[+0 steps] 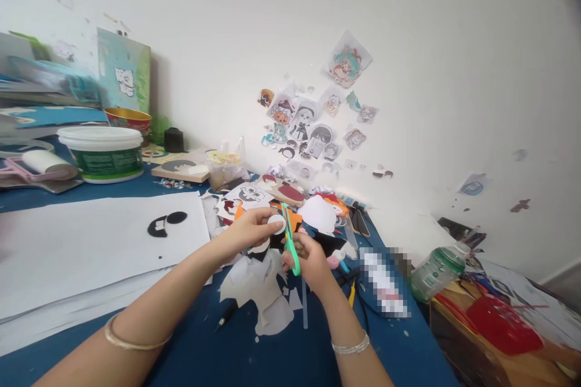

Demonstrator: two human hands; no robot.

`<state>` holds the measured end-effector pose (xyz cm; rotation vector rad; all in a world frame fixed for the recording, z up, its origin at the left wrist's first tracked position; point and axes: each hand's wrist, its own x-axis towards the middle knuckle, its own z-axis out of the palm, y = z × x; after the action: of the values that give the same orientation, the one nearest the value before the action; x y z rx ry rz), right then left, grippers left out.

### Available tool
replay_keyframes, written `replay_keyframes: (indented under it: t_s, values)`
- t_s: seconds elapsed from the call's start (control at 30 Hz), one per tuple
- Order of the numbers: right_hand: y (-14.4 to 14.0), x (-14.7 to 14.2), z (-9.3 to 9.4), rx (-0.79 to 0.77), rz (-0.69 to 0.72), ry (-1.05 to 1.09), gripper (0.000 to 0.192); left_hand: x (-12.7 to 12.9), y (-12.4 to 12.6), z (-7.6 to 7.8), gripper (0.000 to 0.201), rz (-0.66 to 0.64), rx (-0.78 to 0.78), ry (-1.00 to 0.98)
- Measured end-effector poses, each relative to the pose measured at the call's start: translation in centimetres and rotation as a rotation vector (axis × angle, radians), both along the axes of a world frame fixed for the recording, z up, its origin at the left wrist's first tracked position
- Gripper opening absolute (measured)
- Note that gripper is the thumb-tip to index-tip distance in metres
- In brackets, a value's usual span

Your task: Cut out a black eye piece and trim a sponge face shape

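Where the blue table (204,351) meets the white wall (408,42), paper offcuts crowd the surface. Landmark: green scissors (290,242), held upright above the table's middle. Right hand (308,260) closed through the handles. Left hand (252,230), just left of the scissors, pinches a white paper circle (276,224) against the blades, fingers curled. White scraps (263,296) lie directly below. Large white sheet (91,248) well left of the scissors; white tub (102,153) farther left and behind. Cartoon cutouts (313,127) stuck on the wall behind the scissors. Green-tinted bottle (436,272) to the right, on its side.
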<state>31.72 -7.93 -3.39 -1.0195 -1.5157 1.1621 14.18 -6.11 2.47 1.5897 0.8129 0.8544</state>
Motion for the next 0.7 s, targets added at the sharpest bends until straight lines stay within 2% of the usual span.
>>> replay_keyframes:
  t_s: [0.4, 0.7]
  values:
    - [-0.26, -0.12, 0.14, 0.016, 0.03, -0.008, 0.033, 0.2, -0.06, -0.2, 0.034, 0.01, 0.018, 0.006]
    - [0.11, -0.26, 0.23, 0.028, -0.104, -0.001, 0.033, 0.28, 0.29, -0.49, 0.03, 0.016, 0.039, 0.005]
